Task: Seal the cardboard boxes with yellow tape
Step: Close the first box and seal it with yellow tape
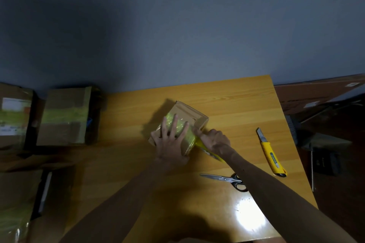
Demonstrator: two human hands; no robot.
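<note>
From the head camera, a yellow-orange wooden table stands against a plain grey-blue wall in a dim room, with a bright patch of lamp glare on its near edge. A small cardboard box sits near the middle of the table, a strip of yellow tape across its top. The left hand lies flat on that strip, fingers straight and spread wide. The right hand is at the box's right edge, fingers curled round the tape roll – mostly hidden under the hand. To the right lie a yellow utility knife and scissors, apart from each other. Off the table's left side stand two larger boxes already banded with yellow tape – more cardboard lies below them in shadow.
</note>
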